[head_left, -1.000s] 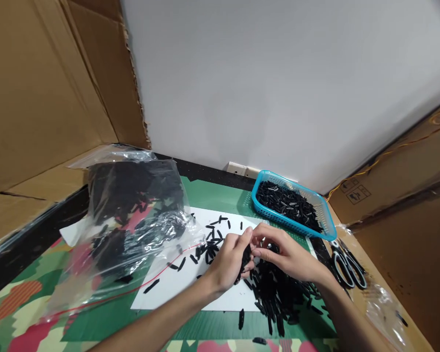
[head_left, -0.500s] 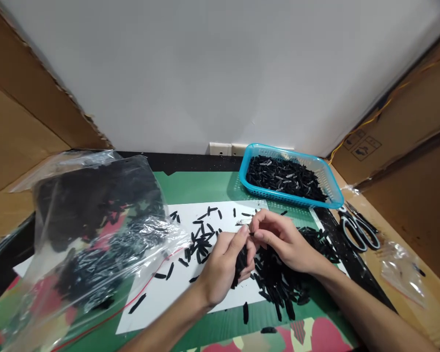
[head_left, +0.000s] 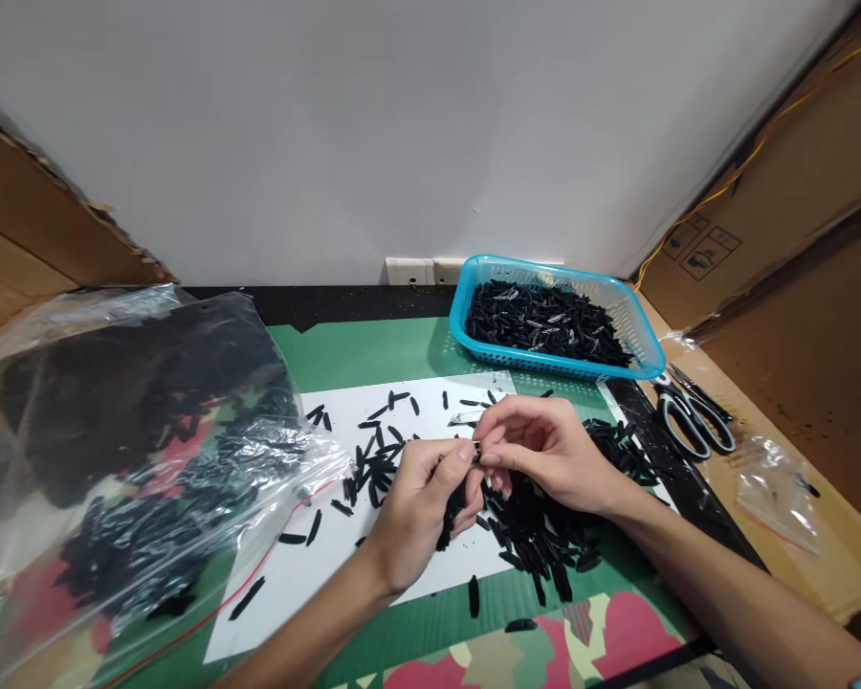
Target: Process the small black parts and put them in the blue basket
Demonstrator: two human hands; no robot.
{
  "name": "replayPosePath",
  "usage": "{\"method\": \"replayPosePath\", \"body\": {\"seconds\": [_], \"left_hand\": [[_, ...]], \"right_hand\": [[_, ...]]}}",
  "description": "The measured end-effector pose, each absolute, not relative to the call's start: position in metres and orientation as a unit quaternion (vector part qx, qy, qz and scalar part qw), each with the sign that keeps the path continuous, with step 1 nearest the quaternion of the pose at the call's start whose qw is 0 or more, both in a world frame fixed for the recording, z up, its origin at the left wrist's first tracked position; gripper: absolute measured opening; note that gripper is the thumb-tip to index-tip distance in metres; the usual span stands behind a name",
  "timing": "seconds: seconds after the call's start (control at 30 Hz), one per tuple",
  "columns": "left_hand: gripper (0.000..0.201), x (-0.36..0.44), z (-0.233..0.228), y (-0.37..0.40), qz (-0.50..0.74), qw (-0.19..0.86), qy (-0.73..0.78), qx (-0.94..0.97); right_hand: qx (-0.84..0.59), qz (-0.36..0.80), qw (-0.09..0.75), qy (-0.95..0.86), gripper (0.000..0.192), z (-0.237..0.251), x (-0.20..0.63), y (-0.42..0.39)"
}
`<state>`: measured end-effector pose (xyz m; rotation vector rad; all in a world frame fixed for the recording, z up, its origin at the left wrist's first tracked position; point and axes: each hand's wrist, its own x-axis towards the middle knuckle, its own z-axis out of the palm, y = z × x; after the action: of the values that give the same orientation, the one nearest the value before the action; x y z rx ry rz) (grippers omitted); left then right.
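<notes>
The left hand (head_left: 420,498) is curled around a small bundle of black strips (head_left: 453,502), its thumb and forefinger pressed together at the top. The right hand (head_left: 545,450) meets it there, fingertips pinching one small piece (head_left: 476,446) just where the two hands touch; what exactly that piece is cannot be told.

Both hands hover over one white sheet (head_left: 373,536), taken here as the landmark. On the sheet's right half, under the right hand, lies one dense pile of black strips (head_left: 545,545), too many to count. Across the sheet's far and middle part some two dozen loose strips (head_left: 380,459) lie scattered, and two more lie just off its near edge.

Left of the sheet lies one clear plastic bag (head_left: 136,459) with a red seal line, stuffed with black pieces and overlapping the sheet's left edge. Beyond the sheet's far right corner stands one blue basket (head_left: 466,335) filled with black strips. Right of the sheet lies one pair of scissors (head_left: 693,421), and further right one small clear bag (head_left: 775,493).

The sheet rests on a green mat (head_left: 373,354) over a patterned table cover. Behind stands a white wall (head_left: 402,124), with cardboard panels (head_left: 796,191) at both sides.
</notes>
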<state>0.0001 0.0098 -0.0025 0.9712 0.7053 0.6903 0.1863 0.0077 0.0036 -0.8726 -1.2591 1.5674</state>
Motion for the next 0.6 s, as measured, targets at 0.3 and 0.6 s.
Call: {"method": "replayPosePath", "body": {"seconds": [0.3,0.6], "left_hand": [[0.048,-0.0034,-0.0011,0.0092,0.354,0.731,0.344,0.471],[0.049,-0.0020,0.0012,0.0054,0.357,0.715,0.362,0.480]], "right_hand": [[-0.369,0.614,0.458,-0.526,0.017,0.0061,0.1901,0.0072],[-0.370,0.601,0.476,-0.525,0.013,0.0013,0.1900,0.0048]]}}
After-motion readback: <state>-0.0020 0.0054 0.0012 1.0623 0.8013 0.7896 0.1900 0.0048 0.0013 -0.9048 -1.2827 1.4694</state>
